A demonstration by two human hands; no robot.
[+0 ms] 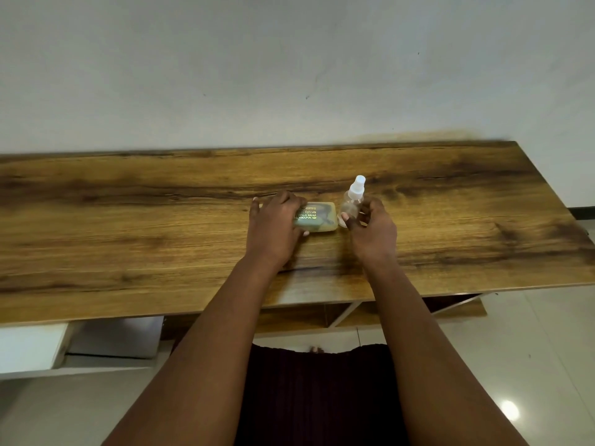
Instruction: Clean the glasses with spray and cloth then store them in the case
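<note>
Opening step, nothing yet cleaned. At frame centre your left hand (273, 225) grips the case (317, 217), fingers curled over its left end. The case lies flat on the worktop (128, 220), lid down, pale green with printed optician's lettering. Your right hand (370, 230) hovers just beside the bottle (353, 201), fingers loosely curled, apparently holding nothing. Glasses and cloth are not visible. Next, probably: steady the case and lift its lid.

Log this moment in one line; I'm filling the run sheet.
left hand: grips case | right hand: at spray bottle, grasp unclear | case closed on table | glasses unseen
</note>
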